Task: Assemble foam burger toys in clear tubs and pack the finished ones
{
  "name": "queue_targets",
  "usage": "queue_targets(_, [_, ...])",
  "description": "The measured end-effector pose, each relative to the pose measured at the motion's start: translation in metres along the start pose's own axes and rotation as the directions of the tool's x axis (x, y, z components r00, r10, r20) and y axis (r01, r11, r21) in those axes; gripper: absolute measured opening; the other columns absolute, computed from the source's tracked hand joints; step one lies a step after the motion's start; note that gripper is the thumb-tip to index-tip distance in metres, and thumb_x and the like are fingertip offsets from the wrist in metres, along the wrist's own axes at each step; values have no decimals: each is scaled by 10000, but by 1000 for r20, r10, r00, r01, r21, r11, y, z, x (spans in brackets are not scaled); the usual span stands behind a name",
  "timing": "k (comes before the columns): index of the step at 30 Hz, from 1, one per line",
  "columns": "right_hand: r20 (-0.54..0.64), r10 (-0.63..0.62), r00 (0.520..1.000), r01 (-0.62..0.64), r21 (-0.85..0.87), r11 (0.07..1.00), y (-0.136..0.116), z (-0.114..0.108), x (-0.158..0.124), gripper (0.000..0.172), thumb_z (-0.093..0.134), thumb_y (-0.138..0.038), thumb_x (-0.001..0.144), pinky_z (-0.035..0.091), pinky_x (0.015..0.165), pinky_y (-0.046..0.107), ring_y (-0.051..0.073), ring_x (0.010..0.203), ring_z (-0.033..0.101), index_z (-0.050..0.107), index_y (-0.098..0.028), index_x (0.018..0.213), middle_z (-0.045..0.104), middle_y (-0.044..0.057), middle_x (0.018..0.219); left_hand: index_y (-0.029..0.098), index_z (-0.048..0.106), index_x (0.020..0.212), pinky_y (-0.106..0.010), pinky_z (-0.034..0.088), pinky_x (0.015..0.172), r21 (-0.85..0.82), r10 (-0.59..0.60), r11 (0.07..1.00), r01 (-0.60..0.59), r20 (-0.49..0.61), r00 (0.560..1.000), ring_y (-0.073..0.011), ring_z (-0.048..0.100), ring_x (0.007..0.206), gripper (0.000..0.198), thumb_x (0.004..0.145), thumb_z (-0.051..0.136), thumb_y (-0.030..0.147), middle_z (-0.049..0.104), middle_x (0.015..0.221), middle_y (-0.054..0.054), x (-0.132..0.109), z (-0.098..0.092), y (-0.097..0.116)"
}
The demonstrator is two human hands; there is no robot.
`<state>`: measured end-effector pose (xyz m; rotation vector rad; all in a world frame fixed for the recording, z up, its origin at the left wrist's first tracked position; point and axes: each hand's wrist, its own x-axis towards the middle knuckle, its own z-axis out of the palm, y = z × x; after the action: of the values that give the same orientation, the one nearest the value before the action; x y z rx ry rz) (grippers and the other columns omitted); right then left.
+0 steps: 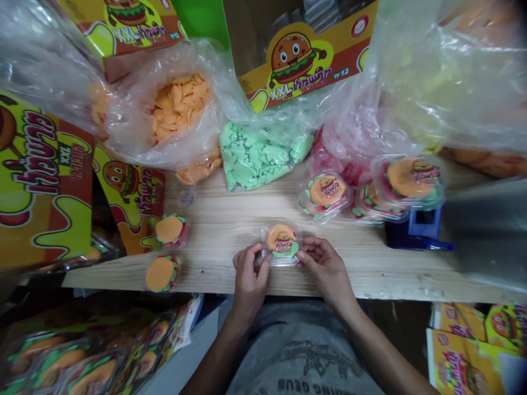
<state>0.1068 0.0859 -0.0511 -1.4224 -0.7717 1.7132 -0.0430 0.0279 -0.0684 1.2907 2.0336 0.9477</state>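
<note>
A round clear plastic tub of burger-shaped candy (283, 244), with an orange top and a printed label, sits at the front of the wooden table (370, 263). My left hand (250, 274) grips its left edge, and my right hand (325, 269) pinches its right edge. Both hands rest near the table's front edge. Two similar burger candies in clear packaging (168, 230) lie to the left of my hands. Further tubs (325, 195) stand stacked at the back right.
Open plastic bags hold orange candy pieces (177, 107) and green candy pieces (259, 156) behind the table. A blue tape dispenser (415, 230) stands at the right. Yellow burger-printed cartons (300, 63) surround the table, and a pile of packed candies (61, 362) lies below left.
</note>
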Motion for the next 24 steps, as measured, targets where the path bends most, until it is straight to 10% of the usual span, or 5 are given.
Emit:
queue_targets(9, [73,8,997,-12,59,998,-4,-2,-5,324,693,-287,668,442,531,228,84,545,504,596,-178,958,555,-35,688,184,469,1120,-308,436,875,-260,34,965,22,211,977,-182,543,1014,330,790,489,192,537,1104,-93,1,-14,7])
queue_targets(17, [63,-19,998,11,129,992,5,4,-4,287,692,-273,681,429,530,226,92,555,498,555,-187,917,547,-31,695,240,215,1329,-344,423,898,-282,-30,958,51,80,996,-216,472,1113,776,689,654,224,415,1243,-113,-5,12,12])
queue_targets(24, [101,-11,995,-8,192,981,-18,-5,-21,258,675,-233,715,428,528,183,72,597,495,596,-247,960,552,-31,771,210,441,1166,-337,422,890,-295,129,947,-128,-18,991,-191,507,1008,395,793,560,263,481,1088,-90,1,-2,33])
